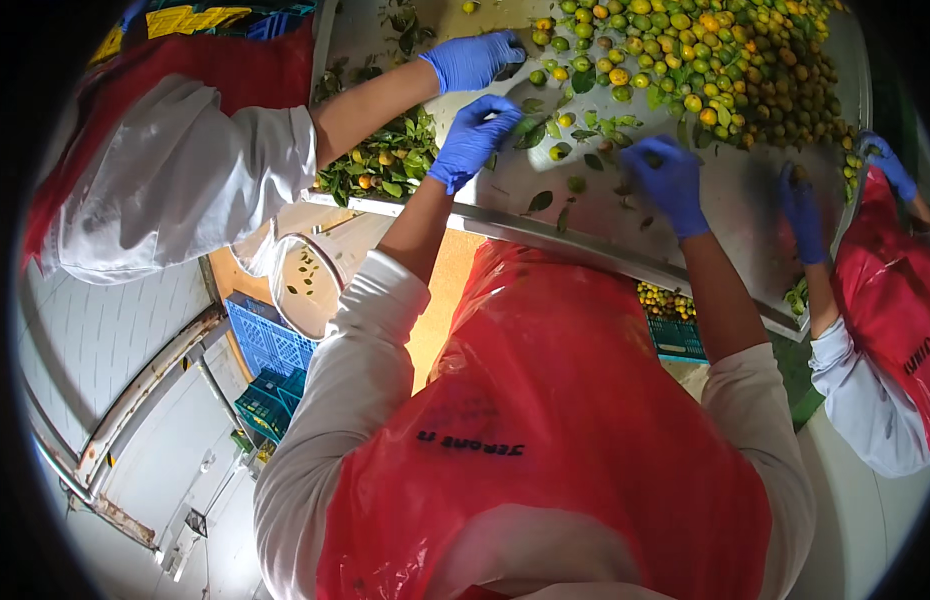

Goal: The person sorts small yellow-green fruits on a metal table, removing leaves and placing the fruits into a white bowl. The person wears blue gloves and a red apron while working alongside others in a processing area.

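My left hand (472, 142), in a blue glove, is over the near part of a metal sorting table (502, 191). Its thumb and fingertips pinch a green leaf (523, 126), which is blurred. To its right my right hand (669, 187), also in a blue glove, hovers low over the metal with its fingers curled. Something dark shows between those fingers; motion blur hides what it is. Loose leaves (541, 201) and a few small citrus fruits (559, 151) lie between my hands. A large heap of green, yellow and orange citrus (705, 60) spreads beyond them.
At left a co-worker's gloved hand (472, 61) reaches in above mine. Another person's gloved hand (802, 217) works at right. Leaves and fruit form a pile (390, 161) by the table's raised rim (555, 235). Below stand a lined bin (307, 285) and a fruit crate (673, 337).
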Demonstrator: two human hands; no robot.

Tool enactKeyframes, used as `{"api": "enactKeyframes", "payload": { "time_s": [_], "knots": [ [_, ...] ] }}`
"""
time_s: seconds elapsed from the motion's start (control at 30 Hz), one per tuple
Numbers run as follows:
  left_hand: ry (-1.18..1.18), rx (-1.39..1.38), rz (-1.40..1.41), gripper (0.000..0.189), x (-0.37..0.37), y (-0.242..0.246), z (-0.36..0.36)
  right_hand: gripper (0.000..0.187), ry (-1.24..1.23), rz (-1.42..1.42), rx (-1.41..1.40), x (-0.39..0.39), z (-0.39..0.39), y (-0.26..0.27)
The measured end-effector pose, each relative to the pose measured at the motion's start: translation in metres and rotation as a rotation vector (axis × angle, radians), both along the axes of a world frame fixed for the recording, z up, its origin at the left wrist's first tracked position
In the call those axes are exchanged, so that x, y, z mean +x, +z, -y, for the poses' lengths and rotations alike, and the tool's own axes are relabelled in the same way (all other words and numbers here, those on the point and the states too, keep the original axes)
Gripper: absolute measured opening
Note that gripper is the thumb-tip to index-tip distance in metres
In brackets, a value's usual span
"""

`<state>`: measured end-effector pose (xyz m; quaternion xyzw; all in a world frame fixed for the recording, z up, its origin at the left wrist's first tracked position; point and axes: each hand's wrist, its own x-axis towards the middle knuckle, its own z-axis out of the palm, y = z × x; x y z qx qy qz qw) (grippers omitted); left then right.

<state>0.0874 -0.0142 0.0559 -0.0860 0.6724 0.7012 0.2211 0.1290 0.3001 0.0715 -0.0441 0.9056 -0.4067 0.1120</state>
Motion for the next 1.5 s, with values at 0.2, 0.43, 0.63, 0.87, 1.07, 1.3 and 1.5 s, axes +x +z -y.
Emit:
{"api": "enactKeyframes", "payload": {
  "time_s": [0.2,0.43,0.63,0.87,1.07,1.3,1.5],
  "knots": [
    [0.128,-0.011,0.317,0.029,0.041,-0.007,0.025,0.039,0.296,-0.391,0.088,0.03,0.077,-0.021],
    [-0.264,-1.033,-0.304,0.045,0.047,0.0,0.036,0.044,0.225,-0.529,0.166,0.015,0.127,-0.06],
    [-0.205,-0.732,-0.395,0.03,0.04,0.008,0.009,0.041,0.094,-0.184,-0.351,0.004,0.116,-0.048],
    [-0.255,-0.958,-0.544,0.031,0.047,-0.016,-0.02,0.021,0.049,-0.218,-0.371,0.002,0.089,-0.043],
    [-0.231,-0.73,-0.599,0.031,0.053,0.014,-0.019,0.022,0.077,0.052,-0.371,-0.004,0.103,-0.02],
    [0.005,-0.238,-0.325,0.03,0.064,0.024,0.011,0.022,0.124,0.266,-0.611,-0.001,0.122,-0.038],
    [0.331,0.536,0.135,0.04,0.063,0.035,0.055,0.032,0.189,0.068,-0.347,0.0,0.131,-0.006]
  ]
}}
